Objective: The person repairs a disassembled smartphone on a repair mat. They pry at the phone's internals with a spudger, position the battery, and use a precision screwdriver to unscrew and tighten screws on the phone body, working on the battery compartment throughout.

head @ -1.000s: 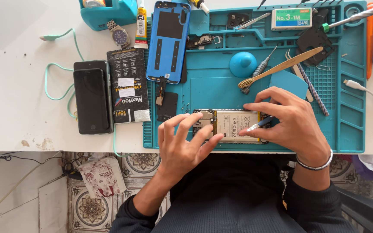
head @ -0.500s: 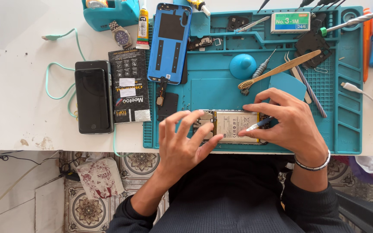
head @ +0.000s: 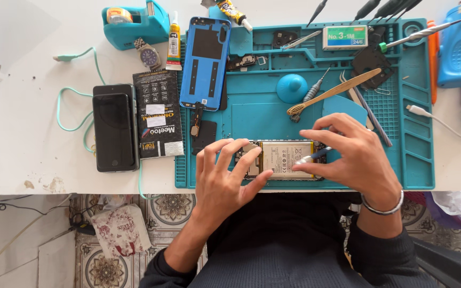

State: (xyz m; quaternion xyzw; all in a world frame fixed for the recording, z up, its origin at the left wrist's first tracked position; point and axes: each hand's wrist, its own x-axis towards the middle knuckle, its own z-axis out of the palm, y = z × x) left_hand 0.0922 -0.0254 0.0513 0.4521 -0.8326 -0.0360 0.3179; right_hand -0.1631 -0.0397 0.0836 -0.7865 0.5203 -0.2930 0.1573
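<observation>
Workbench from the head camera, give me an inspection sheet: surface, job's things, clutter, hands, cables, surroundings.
Surface: white table with a teal repair mat.
Job's things: opened phone flat at the mat's near edge, battery showing; thin tool with its tip on it.
Clutter: blue back cover, black phone, black box, watch, glue tube, tape dispenser, tweezers.
Hands: left hand steadies the phone's left end; right hand holds the tool in a fingertip grip.
Cables: green cable by the black phone; white cable at right.
Surroundings: patterned floor tiles below.
</observation>
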